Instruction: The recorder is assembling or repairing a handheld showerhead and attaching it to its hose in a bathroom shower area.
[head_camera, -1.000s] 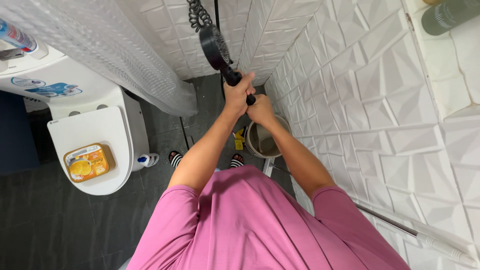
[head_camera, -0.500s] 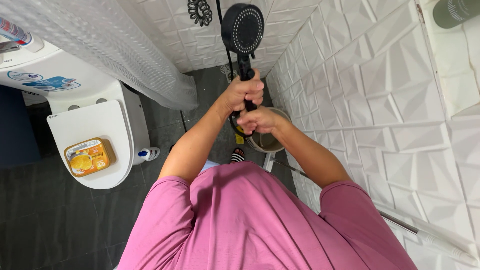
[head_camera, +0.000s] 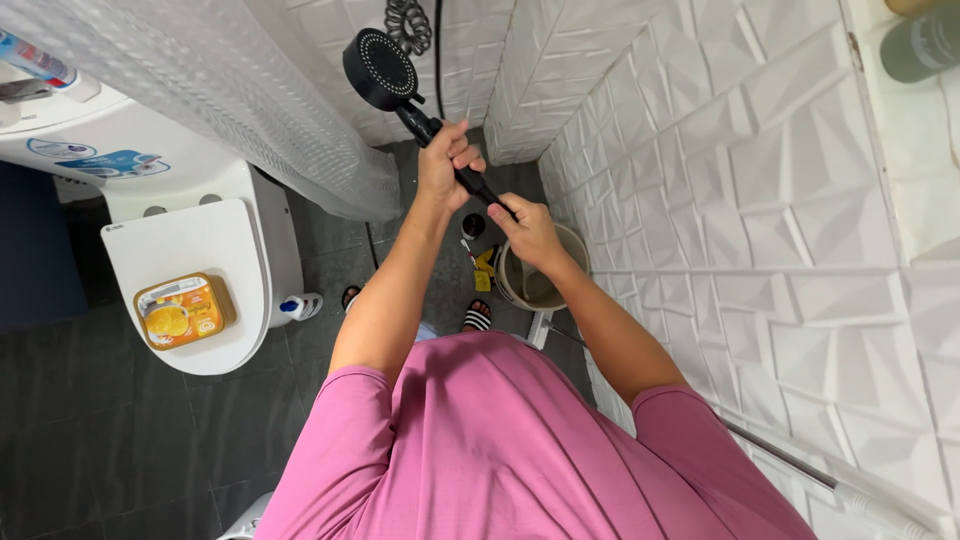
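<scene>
Tilting black shower head (head_camera: 380, 68) now leftward, both hands (head_camera: 447, 165) gripping handle

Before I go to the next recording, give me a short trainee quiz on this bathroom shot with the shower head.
1. True or false: the left hand grips the handle of the black shower head.
2. Which thing lies on the closed toilet lid? A) a towel B) an orange box C) a green bottle
3. Fill in: the right hand is at the lower end of the handle, above a ____ standing on the floor by the tiled wall.

Key
1. True; the fingers wrap round the handle.
2. B, the orange box.
3. bucket.
</scene>
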